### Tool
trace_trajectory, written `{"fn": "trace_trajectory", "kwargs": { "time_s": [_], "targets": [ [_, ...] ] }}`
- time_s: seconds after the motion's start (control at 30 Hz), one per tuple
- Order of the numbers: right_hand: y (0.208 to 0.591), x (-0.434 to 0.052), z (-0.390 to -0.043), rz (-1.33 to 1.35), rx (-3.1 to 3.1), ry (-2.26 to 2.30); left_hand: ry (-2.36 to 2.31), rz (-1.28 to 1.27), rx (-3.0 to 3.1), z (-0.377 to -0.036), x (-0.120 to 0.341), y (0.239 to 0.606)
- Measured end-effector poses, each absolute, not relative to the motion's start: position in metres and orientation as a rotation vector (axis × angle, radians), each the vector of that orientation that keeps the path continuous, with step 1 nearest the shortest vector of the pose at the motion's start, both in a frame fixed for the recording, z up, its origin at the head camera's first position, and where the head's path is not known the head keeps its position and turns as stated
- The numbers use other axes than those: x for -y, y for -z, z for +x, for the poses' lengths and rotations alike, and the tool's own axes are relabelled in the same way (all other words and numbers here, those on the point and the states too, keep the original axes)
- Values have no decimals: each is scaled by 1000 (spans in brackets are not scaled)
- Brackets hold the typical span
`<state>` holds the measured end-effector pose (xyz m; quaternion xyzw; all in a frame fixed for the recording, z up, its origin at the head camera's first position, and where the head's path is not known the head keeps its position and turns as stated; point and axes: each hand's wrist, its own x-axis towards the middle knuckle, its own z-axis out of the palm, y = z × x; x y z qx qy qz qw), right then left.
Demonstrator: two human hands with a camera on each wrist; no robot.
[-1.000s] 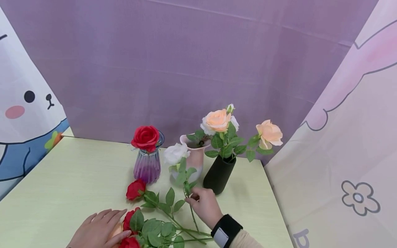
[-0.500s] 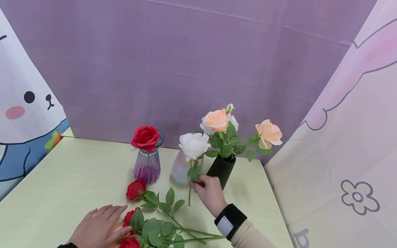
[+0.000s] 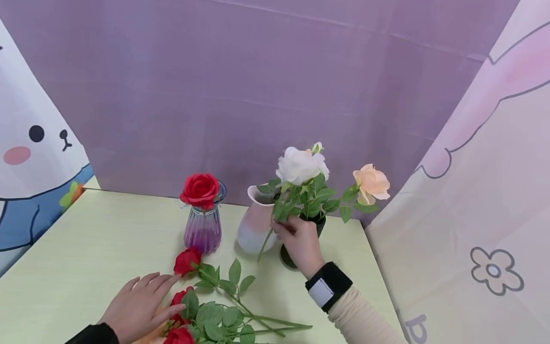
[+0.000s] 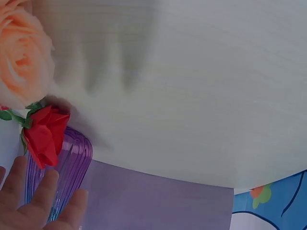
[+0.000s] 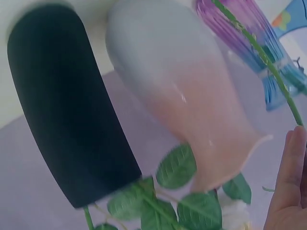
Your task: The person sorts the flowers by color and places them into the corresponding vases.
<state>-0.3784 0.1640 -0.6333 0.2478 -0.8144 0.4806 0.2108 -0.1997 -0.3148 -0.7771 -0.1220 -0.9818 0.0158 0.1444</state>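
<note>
My right hand [image 3: 301, 243] pinches the stem of a white rose [image 3: 298, 166] below its leaves. The bloom stands in front of the flowers in the black vase [image 5: 67, 105], and the bare stem end [image 5: 263, 55] slants down in front of the pink-and-white vase [image 3: 253, 229]. My left hand [image 3: 139, 303] lies low with fingers spread, its fingertips right at the red roses [image 3: 187, 262] on the table. A peach rose [image 4: 21, 57] lies by that hand, mostly hidden by it in the head view.
A purple glass vase [image 3: 203, 234] with one red rose [image 3: 199, 190] stands to the left of the pink-and-white vase. Another peach rose [image 3: 372, 184] leans out rightward from the black vase. Green stems [image 3: 279, 319] lie across the table front. A purple cloth [image 3: 258, 86] hangs behind.
My right hand has lifted the white rose and moved it up and to the right, from the table front to the black vase. The left hand has shifted slightly forward.
</note>
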Motion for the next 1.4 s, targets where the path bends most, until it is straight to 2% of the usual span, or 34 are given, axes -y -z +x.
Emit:
{"fn": "trace_trajectory", "kwargs": {
  "time_s": [0.07, 0.1, 0.47, 0.7, 0.93, 1.1, 1.4],
  "targets": [
    [620, -167, -381, 695, 2242, -1403, -66, -358, 2719, -227, 348, 860],
    [612, -168, -380, 696, 2231, -1420, -77, -362, 2747, -232, 353, 868],
    [533, -184, -396, 653, 2060, -1593, -115, -427, 2774, -256, 331, 828],
    [507, -199, -414, 605, 1979, -1685, -69, -474, 2737, -273, 323, 818],
    [476, -218, -417, 549, 1901, -1763, -85, -429, 2720, -295, 326, 797],
    [483, -224, -430, 537, 1960, -1649, -76, -464, 2736, -297, 321, 795],
    [536, -203, -463, 434, 2216, -1494, -50, -488, 2742, -293, 301, 809]
  ]
}}
